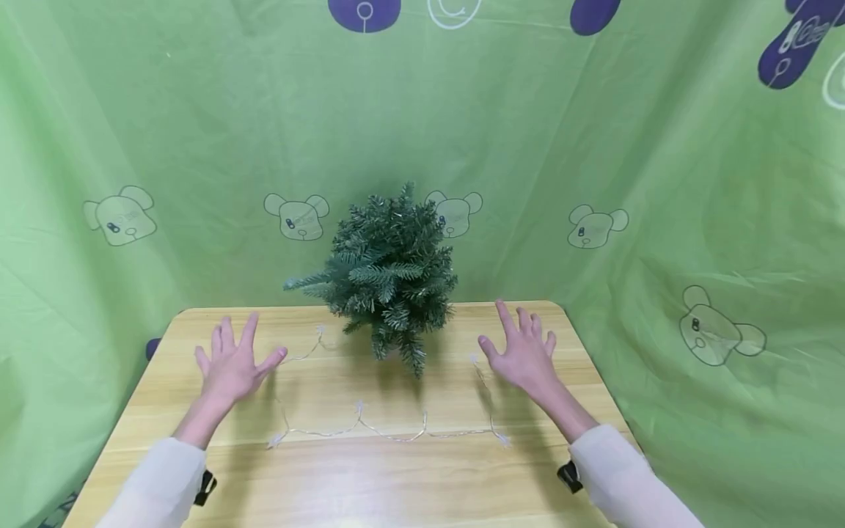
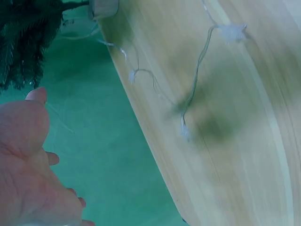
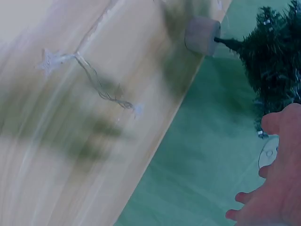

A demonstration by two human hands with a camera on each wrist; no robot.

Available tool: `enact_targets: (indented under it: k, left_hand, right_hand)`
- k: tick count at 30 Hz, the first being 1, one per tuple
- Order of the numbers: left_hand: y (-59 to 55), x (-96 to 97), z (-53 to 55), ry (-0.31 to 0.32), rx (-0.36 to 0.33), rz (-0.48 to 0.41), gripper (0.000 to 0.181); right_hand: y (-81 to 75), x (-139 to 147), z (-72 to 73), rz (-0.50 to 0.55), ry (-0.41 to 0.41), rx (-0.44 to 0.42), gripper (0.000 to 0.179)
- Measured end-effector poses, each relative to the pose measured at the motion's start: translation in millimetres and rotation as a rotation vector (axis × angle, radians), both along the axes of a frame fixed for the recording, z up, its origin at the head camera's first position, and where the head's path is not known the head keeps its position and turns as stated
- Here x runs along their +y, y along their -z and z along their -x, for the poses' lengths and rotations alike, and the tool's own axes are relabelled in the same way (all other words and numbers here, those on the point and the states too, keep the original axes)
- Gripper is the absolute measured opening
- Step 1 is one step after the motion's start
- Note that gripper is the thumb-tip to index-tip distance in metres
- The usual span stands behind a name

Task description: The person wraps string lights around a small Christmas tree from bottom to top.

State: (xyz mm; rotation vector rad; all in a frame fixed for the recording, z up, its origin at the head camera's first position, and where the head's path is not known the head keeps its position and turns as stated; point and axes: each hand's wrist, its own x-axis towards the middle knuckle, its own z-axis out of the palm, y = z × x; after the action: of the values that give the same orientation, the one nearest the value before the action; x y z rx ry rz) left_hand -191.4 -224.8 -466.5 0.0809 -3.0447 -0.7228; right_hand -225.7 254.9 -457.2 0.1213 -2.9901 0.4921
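A small artificial Christmas tree [image 1: 389, 271] stands near the back of the wooden table, and its round base [image 3: 202, 36] shows in the right wrist view. On the tabletop around its front and sides lies a string of star lights [image 1: 359, 419] on clear wire. My left hand [image 1: 231, 369], fingers spread and holding nothing, hovers over the table to the left of the tree. To the right of the tree my right hand [image 1: 526, 357] hovers likewise with spread fingers. Neither hand touches the tree or the lights. One clear star [image 3: 48, 62] lies flat on the wood.
The wooden table [image 1: 317, 484] ends at a back edge just behind the tree. Green cloth [image 1: 218, 132] printed with bear heads hangs behind and at both sides. Black straps with small devices [image 1: 570, 477] sit under the wrists.
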Motion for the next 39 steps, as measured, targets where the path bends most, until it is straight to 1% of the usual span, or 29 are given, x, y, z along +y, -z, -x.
enact_targets:
  k: [3,8,11,16,18,21,24,27,32,36,39]
  left_hand:
    - [4.4,5.3,-1.6,0.017,-0.002,-0.010,0.096]
    - [12.5,12.8,-3.8,0.039,0.007,-0.036,0.095]
    - [18.5,14.5,-5.8,0.045,0.042,-0.053,0.092]
    - [26.3,15.8,-10.0,0.063,0.128,-0.059,0.082]
    - [28.9,16.3,-10.6,0.070,0.145,-0.071,0.081]
    - [31.6,16.9,-11.6,0.077,0.154,-0.100,0.081]
    - [33.0,18.3,-12.6,0.079,0.143,-0.142,0.082]
    - [34.3,19.1,-13.6,0.068,0.102,-0.202,0.081]
    - [38.3,17.8,-14.3,0.059,0.055,-0.277,0.076]
    - [43.2,15.3,-13.9,0.087,0.016,-0.301,0.073]
    - [46.4,13.2,-13.5,0.116,0.006,-0.306,0.070]
  right_hand:
    - [6.3,-6.2,-3.5,0.017,-0.025,0.019,0.080]
    - [17.0,-16.2,-10.2,0.084,-0.056,0.046,0.078]
    - [21.7,-21.9,-12.5,0.117,-0.075,0.066,0.078]
    - [27.3,-30.7,-15.7,0.179,-0.112,0.088,0.075]
    - [29.6,-33.7,-16.9,0.210,-0.124,0.098,0.072]
    - [32.6,-38.4,-19.1,0.257,-0.137,0.087,0.069]
    - [34.8,-43.6,-21.4,0.302,-0.138,0.054,0.067]
    - [37.1,-50.6,-22.9,0.345,-0.136,0.024,0.064]
    - [42.6,-64.7,-23.3,0.407,-0.126,-0.001,0.060]
    - [48.3,-75.5,-23.8,0.464,-0.114,-0.035,0.057]
    - [53.5,-83.0,-24.6,0.483,-0.106,-0.067,0.055]
